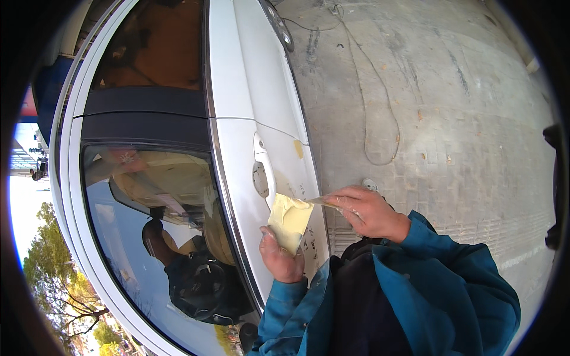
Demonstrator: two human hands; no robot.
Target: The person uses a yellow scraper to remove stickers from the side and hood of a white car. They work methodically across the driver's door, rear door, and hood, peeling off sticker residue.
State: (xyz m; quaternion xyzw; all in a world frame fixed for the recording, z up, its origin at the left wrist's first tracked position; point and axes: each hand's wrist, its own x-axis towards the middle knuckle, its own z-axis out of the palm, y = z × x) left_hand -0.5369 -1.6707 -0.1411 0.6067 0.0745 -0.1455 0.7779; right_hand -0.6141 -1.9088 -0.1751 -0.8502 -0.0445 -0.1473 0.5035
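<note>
My left hand (281, 260) grips the lower end of a small flat board (289, 222) covered with pale yellow body filler. A thin spreader blade (324, 203) is held in my right hand (367, 211), its tip by the board's upper right corner. Whether the tip touches the filler cannot be told. Both hands are smudged with pale residue. Beside them runs the white car door (238, 164), with its door handle (266, 171) just above the board. A yellowish filler patch (298, 149) and small dark marks show on the door's lower part.
A thin cable (365, 120) lies looped on the paved floor (445, 169), running toward the car's wheel (285, 33). The car window (156, 213) is at the left and shows reflections. A shoe (369, 184) is visible beyond my right hand.
</note>
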